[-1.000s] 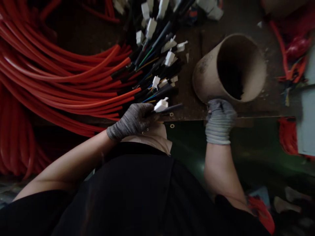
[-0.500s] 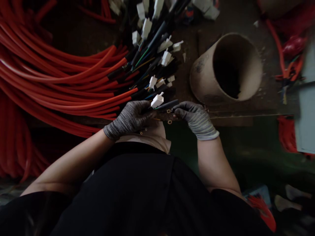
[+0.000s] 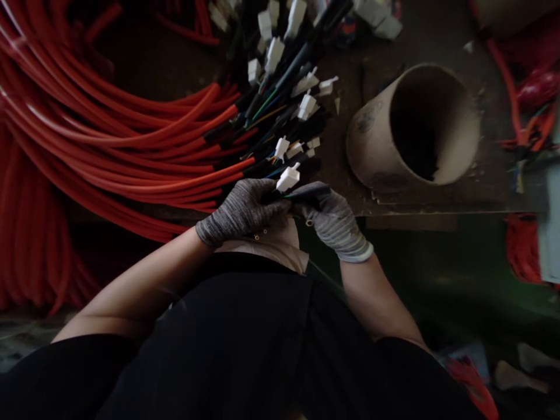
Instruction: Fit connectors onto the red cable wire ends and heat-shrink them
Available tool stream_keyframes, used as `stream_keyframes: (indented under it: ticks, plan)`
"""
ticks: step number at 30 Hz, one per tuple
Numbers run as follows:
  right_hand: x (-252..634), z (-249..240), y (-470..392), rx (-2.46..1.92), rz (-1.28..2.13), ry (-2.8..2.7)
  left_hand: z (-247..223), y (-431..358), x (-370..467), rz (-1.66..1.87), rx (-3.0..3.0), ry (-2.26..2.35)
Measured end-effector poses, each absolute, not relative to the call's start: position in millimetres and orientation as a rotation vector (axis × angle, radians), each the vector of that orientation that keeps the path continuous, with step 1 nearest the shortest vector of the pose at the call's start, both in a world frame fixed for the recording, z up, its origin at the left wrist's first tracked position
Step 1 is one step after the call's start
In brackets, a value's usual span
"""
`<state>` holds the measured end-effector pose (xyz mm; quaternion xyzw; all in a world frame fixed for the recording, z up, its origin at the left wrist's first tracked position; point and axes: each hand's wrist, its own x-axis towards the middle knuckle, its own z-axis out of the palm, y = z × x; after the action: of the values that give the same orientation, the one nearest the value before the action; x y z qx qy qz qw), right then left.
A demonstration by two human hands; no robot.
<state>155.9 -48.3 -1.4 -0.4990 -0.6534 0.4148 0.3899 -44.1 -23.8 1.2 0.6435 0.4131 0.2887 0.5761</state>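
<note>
My left hand (image 3: 245, 209), in a grey knitted glove, is closed around the end of a wire harness. A white plug connector (image 3: 288, 177) sticks up just beyond its thumb. From there a black sleeve (image 3: 312, 191) with a green wire beside it runs right, to my gloved right hand (image 3: 331, 219). The right fingers are bent and pinched under the sleeve, near the left fingertips; what lies between them is hidden. A small ring terminal (image 3: 309, 223) hangs below the right fingers, and smaller ring terminals (image 3: 257, 237) show under my left hand.
Thick orange-red cables (image 3: 131, 140) sweep across the left, ending in black sleeves and several white connectors (image 3: 274, 55). A wide cardboard tube (image 3: 370, 137) stands tilted on the dark bench at right. The bench edge (image 3: 455, 211) runs just beyond my hands. More red cables (image 3: 522, 248) hang at the right.
My right hand has moved left and slightly down along the sleeve, closer to my left hand. The left hand keeps its grip. The whole view has shifted a little.
</note>
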Motion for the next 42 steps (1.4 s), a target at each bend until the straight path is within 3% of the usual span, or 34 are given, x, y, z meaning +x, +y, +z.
stream_keyframes:
  ticks: [6, 11, 22, 29, 32, 42]
  plan:
    - [178.1, 8.5, -53.4, -1.449, 0.874, -1.541, -6.3, -21.7, -44.8, 0.678, 1.661, 0.988]
    - [186.8, 15.8, -55.7, -1.545, 1.025, -1.531, -9.0, -21.3, -47.6, 0.72, 1.622, 0.899]
    - [154.7, 0.5, -53.8, -1.347, 0.98, -1.61, 4.7, -23.7, -41.4, 0.638, 1.476, 0.94]
    - [178.2, 4.4, -54.9, -1.586, 0.93, -1.443, -4.2, -20.5, -45.5, 0.634, 1.54, 0.937]
    - [184.8, 11.5, -55.2, -1.576, 1.05, -1.432, -8.7, -20.7, -45.5, 0.683, 1.499, 0.876]
    - [173.3, 22.5, -48.8, -1.533, 0.945, -1.563, -8.8, -23.6, -45.2, 0.708, 1.637, 0.918]
